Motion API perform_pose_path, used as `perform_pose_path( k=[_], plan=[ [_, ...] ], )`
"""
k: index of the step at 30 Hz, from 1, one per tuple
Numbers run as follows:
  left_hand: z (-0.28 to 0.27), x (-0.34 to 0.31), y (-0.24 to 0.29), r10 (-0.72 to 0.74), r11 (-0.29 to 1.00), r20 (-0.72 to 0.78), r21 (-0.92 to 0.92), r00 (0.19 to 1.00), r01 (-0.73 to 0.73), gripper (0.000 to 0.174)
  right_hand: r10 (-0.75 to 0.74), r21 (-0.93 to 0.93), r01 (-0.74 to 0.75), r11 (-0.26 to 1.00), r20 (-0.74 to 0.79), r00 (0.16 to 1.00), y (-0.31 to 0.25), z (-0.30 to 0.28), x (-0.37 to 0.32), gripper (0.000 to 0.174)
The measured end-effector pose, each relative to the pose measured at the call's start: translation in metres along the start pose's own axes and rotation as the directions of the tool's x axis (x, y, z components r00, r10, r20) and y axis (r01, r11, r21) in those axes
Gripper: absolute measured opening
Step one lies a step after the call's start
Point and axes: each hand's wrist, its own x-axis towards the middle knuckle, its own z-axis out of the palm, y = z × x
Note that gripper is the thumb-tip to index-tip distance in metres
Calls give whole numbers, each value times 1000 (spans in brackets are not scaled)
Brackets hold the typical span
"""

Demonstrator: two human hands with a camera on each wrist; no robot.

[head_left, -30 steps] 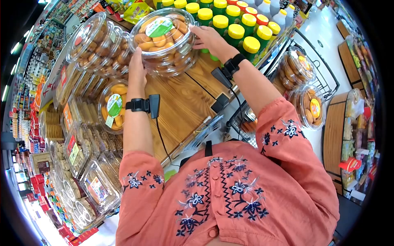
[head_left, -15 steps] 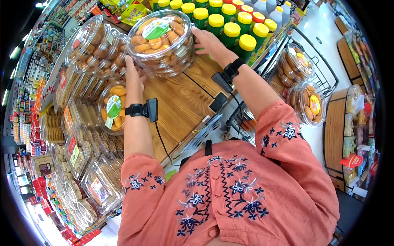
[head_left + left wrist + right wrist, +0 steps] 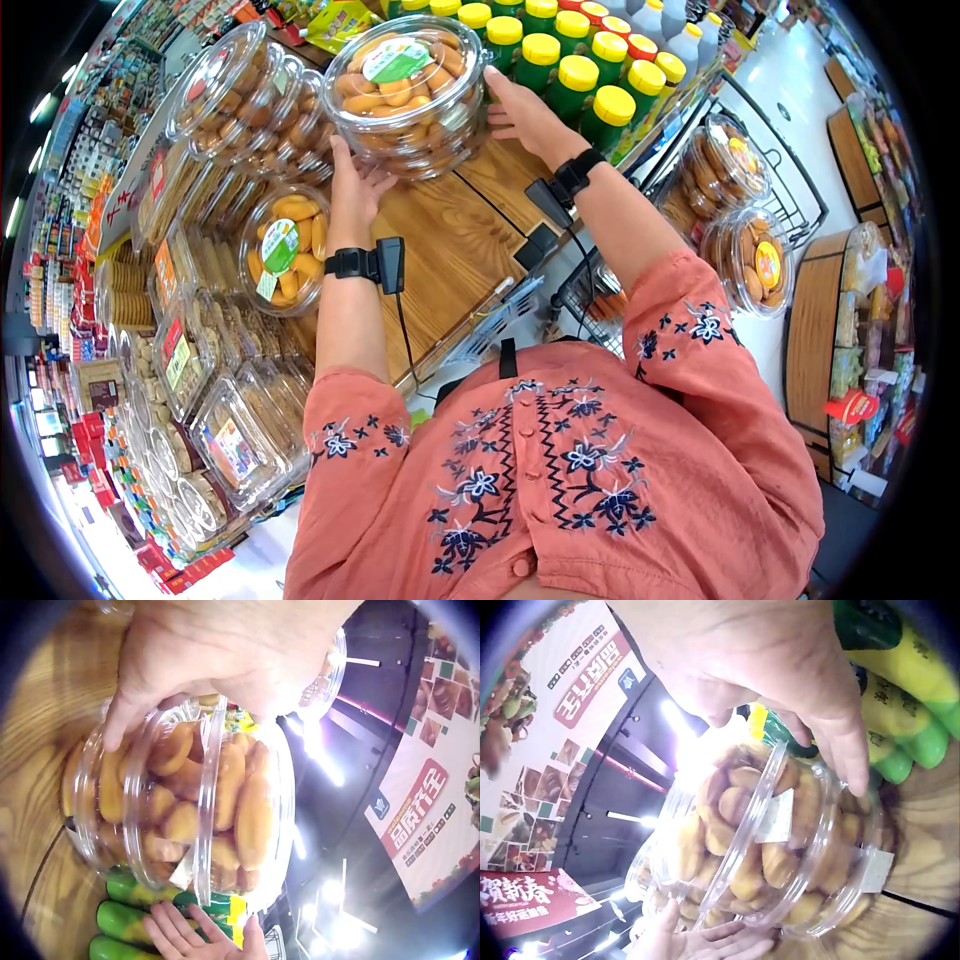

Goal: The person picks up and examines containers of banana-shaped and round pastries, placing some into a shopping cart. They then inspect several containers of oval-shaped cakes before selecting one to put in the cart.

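Observation:
A stack of clear plastic tubs (image 3: 410,118) full of small golden-brown oblong cakes stands at the far side of the wooden tabletop. The top lid bears a green and white label (image 3: 397,61). My left hand (image 3: 357,187) is at the stack's near left side, thumb up and fingers spread. On the opposite side, my right hand (image 3: 530,115) has its fingers loosely extended by the tubs. The left wrist view shows the left hand (image 3: 217,652) over the tubs' side, and the right wrist view shows the right hand (image 3: 780,667) likewise, fingertips near the lower tubs.
More tubs of round cakes (image 3: 235,105) lean at left, beside a single labelled tub (image 3: 285,252) and rows of boxed biscuits (image 3: 245,440). Yellow-capped green bottles (image 3: 577,80) crowd the back right. A cart (image 3: 790,165) with cake tubs stands at right. A black cable (image 3: 490,205) crosses the wood (image 3: 430,260).
My left hand has shifted right and toward me, its fingers now spread lower by the stack. The right hand has eased slightly outward from the rim. The stack sits slightly farther right in view.

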Motion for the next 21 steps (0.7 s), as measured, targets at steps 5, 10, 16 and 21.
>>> perform_pose_path(
  k=[5,10,16,21],
  plan=[
    [-14,-49,-18,147,989,-136,20,980,-146,102,44,58,-41,997,-50,998,14,0,-23,98],
    [-56,-142,-59,95,993,-230,-40,969,-107,84,117,162,-128,979,74,990,56,-2,-69,78],
    [-122,-185,-69,135,972,-540,-89,831,-217,72,272,186,-301,935,165,948,86,19,-107,72],
    [-150,-180,-59,174,961,-655,-49,735,-271,59,270,156,-314,937,249,930,94,37,-117,66]
  ],
)
